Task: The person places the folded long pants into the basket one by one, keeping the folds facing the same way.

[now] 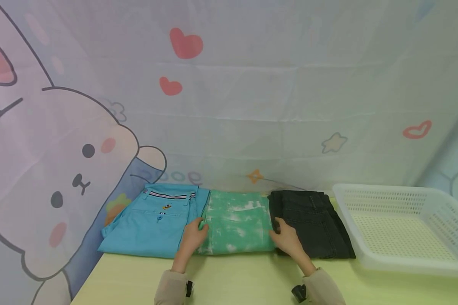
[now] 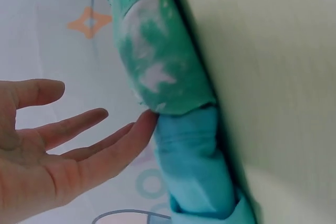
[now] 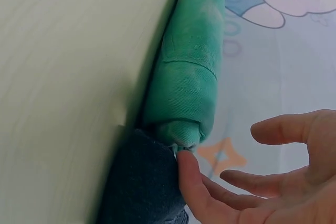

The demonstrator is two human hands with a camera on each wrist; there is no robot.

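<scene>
A folded green garment with white patches [image 1: 238,224] lies flat in the middle of the table. My left hand [image 1: 194,234] is at its left edge, fingers apart and loosely extended. In the left wrist view one fingertip [image 2: 149,121] touches where the green cloth meets folded light-blue trousers [image 1: 146,233]. At the right edge is my right hand [image 1: 287,239], its fingers spread and relaxed. The right wrist view shows a fingertip [image 3: 187,163] against the seam between the green garment and folded black jeans [image 1: 309,228].
A white plastic basket [image 1: 408,262] with perforated sides stands at the right, beside the black jeans. Behind the row of clothes hangs a printed cloth backdrop [image 1: 252,127] with a rabbit and hearts. The pale yellow table [image 1: 244,279] shows in front of the clothes.
</scene>
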